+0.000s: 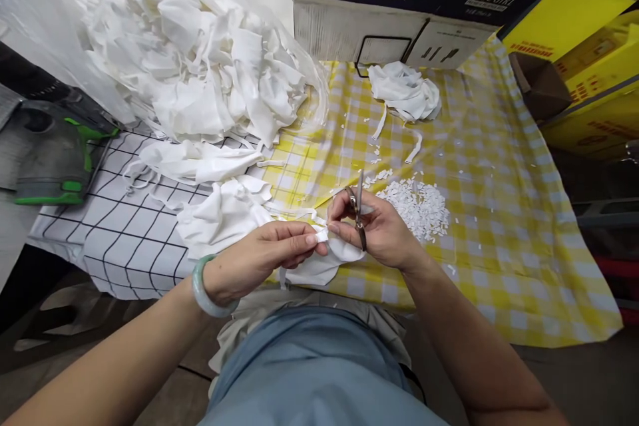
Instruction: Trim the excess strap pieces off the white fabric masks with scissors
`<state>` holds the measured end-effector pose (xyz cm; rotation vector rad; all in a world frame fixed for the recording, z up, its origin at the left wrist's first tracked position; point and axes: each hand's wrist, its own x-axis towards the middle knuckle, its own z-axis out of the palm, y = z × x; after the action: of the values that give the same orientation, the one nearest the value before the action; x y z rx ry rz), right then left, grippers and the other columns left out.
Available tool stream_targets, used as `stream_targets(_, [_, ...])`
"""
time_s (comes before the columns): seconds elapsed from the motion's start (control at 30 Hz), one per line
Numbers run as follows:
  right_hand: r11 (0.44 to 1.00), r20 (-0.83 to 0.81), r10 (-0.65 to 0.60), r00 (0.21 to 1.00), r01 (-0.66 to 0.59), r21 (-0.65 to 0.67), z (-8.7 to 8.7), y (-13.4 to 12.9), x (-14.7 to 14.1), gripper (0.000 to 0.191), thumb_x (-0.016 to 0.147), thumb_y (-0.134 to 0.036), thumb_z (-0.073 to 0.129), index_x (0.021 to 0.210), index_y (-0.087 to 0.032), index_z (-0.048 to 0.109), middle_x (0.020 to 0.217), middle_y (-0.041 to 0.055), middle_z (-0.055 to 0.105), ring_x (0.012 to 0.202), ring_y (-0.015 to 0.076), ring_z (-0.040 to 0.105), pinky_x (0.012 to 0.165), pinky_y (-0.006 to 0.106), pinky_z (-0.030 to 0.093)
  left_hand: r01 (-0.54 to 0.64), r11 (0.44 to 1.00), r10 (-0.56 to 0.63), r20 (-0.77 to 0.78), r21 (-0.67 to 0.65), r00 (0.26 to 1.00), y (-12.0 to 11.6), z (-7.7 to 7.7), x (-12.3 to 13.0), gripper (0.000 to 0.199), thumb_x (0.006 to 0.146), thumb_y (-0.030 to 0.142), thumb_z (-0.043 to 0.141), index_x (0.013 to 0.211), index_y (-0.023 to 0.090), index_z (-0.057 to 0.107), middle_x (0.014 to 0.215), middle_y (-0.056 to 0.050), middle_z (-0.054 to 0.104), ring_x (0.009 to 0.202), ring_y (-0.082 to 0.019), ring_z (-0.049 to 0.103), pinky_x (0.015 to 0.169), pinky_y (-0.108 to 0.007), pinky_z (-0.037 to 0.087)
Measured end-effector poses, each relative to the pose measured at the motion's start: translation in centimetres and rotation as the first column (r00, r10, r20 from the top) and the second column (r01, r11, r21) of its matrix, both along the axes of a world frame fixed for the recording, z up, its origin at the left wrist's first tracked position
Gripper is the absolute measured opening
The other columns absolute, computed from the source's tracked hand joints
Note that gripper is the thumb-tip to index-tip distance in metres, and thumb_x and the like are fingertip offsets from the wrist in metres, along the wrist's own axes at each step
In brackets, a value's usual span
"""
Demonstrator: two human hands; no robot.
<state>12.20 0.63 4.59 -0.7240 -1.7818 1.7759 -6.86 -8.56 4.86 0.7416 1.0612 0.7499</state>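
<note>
My left hand [272, 249], a pale green bangle on its wrist, pinches the end of a white strap [322, 235] between thumb and fingers. A small pair of scissors [359, 203] hangs on the fingers of my right hand [389, 233], its blades pointing away from me. The fingertips of that hand also meet the strap, close to my left thumb. Below both hands a white cloth garment [319, 269] lies at the table's near edge, partly hidden by them. Just left of it rests another crumpled white garment [219, 216].
A clear plastic bag [319, 103] full of white garments stands at the back left. Small white clippings [417, 206] are heaped right of my hands. Behind them lie a bunched white garment [404, 90] and a beer carton [349, 26]. A grey-green device [50, 153] stands far left.
</note>
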Motion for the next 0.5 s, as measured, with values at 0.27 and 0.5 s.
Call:
stream_targets(0.27, [0.932, 0.018, 0.094, 0.995, -0.082, -0.353, -2.3, -0.7, 1.0, 0.038, 0.072, -0.042, 0.083, 0.088, -0.018, 0.059, 0.080, -0.0004, 0.062, 0.069, 0.0112, 0.057, 0.062, 0.023, 0.045, -0.034, 0.993, 0.041, -0.061, 0.111, 0.997, -0.8, 0.3, 0.6, 0.031, 0.088, 0.044, 0.064, 0.087, 0.016, 0.078, 0.063, 0.001, 0.052, 0.057, -0.010, 0.036, 0.055, -0.022, 0.029])
stream_targets(0.5, [0.855, -0.064, -0.027, 0.998, -0.010, -0.518, -3.4, -1.3, -0.3, 0.042, 0.064, -0.040, 0.088, 0.082, -0.018, 0.057, 0.068, -0.0055, 0.054, 0.056, 0.0067, 0.046, 0.051, 0.019, 0.036, -0.011, 0.884, 0.108, -0.181, 0.467, 0.978, -0.5, 1.2, 1.4, 0.019, 0.091, 0.026, 0.062, 0.083, 0.019, 0.078, 0.099, -0.009, 0.062, 0.102, -0.022, 0.055, 0.096, -0.030, 0.042])
